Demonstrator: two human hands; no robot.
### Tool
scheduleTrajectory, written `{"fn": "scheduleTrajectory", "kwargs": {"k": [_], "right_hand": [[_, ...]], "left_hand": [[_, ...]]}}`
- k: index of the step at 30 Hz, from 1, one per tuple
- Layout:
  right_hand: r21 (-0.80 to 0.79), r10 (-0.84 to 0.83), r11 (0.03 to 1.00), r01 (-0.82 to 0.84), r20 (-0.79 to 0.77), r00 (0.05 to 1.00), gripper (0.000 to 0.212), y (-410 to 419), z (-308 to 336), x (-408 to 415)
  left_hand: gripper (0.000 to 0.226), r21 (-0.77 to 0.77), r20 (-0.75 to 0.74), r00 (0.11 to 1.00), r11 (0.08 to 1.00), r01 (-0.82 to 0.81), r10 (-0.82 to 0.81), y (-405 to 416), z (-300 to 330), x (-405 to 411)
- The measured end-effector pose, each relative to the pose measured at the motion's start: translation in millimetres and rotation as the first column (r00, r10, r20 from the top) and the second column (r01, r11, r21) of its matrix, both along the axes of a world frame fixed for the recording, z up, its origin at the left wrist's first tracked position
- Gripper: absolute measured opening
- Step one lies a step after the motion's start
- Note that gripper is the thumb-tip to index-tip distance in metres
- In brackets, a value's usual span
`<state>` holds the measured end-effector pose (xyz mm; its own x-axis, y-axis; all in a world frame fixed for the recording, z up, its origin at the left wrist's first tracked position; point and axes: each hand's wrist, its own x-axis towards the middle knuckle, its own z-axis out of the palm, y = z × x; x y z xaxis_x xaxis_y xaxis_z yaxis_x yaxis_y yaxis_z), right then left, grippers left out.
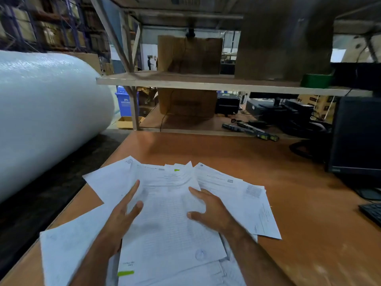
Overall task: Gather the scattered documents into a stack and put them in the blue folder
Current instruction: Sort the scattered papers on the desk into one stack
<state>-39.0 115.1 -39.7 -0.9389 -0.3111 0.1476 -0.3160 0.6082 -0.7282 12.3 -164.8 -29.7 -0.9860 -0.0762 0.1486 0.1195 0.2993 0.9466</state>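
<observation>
Evidently the gathering step is underway: white printed paper documents (175,213) are lying fanned over the orange-brown wooden desk (309,203), with the left hand (121,215) and right hand (212,211) resting spread-fingered on them. Next, squaring them together (no blue folder visible). Left of the sheets, a large bubble-wrap roll (47,112); beyond, a metal shelf (206,83).

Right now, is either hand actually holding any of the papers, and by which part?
Neither grips anything. The left hand and right hand lie open, fingers spread, on the top sheet, one at each side edge.
</observation>
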Motion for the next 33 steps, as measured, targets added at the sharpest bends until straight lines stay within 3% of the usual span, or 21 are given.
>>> {"fn": "scheduleTrajectory", "kwargs": {"k": [2,4,7,8,10,12,14,17,19,22,25,27,30,33], "right_hand": [[0.048,0.003,0.999,-0.002,-0.023,1.0,0.087,-16.7,-5.2,1.9],[0.048,0.023,0.999,-0.022,-0.021,1.0,0.089,-25.1,-7.1,5.1],[-0.026,-0.043,0.999,0.043,-0.003,0.999,0.079,-11.5,1.3,2.8],[0.035,-0.116,0.992,0.117,-0.031,0.993,0.075,-1.0,3.2,-0.6],[0.312,-0.196,0.926,0.211,-0.076,0.978,0.075,22.5,3.6,-7.5],[0.544,-0.19,0.827,0.146,0.025,0.981,0.081,39.1,0.9,-7.6],[0.637,-0.186,0.766,0.084,0.096,0.978,0.091,46.6,2.1,0.7],[0.642,-0.253,0.752,0.15,0.071,0.965,0.094,63.1,6.7,14.1],[0.641,-0.224,0.758,0.119,0.085,0.971,0.074,83.6,6.9,17.4],[0.54,-0.104,0.841,-0.029,0.215,0.971,0.039,115.3,13.2,21.7],[0.54,-0.071,0.833,-0.122,0.323,0.944,0.05,136.5,18.7,17.4],[0.553,-0.122,0.832,-0.036,0.247,0.961,0.058,136.8,17.7,5.9],[0.46,-0.293,0.862,0.214,0.107,0.95,0.028,96.4,23.7,1.1],[0.448,-0.339,0.864,0.23,0.179,0.923,0.081,29.5,20.4,5.7]], "left_hand": [[0.065,-0.007,0.028,0.999,1.0,0.026,-0.026,-4.2,-1.9,1.1],[0.055,0.064,0.051,0.994,0.994,0.091,-0.094,-8.2,-4.6,0.2],[0.046,0.202,0.064,0.995,0.977,0.062,-0.076,-11.0,-9.4,-0.3],[0.043,0.25,0.08,0.996,0.968,0.026,-0.047,-11.0,-9.7,-1.5],[0.038,0.306,0.097,0.995,0.952,-0.014,-0.016,-10.1,-8.1,-4.5],[0.037,0.305,0.103,0.995,0.952,-0.025,-0.007,-10.8,-6.7,-6.3],[0.036,0.306,0.123,0.992,0.951,-0.042,0.004,-15.0,-6.8,-6.7],[0.036,0.29,0.149,0.988,0.953,-0.081,0.038,-27.5,-9.1,-5.6],[0.037,0.276,0.147,0.987,0.956,-0.099,0.06,-36.1,-11.2,-4.0],[0.036,0.274,0.14,0.989,0.957,-0.09,0.053,-41.5,-12.9,-3.3],[0.035,0.284,0.133,0.99,0.956,-0.079,0.042,-39.8,-12.0,-2.7],[0.035,0.301,0.143,0.989,0.95,-0.085,0.043,-39.8,-11.7,-2.3],[0.039,0.308,0.121,0.992,0.948,-0.075,0.039,-40.9,-14.6,-1.9],[0.039,0.321,0.128,0.991,0.944,-0.077,0.037,-42.2,-15.8,-1.5]]}}
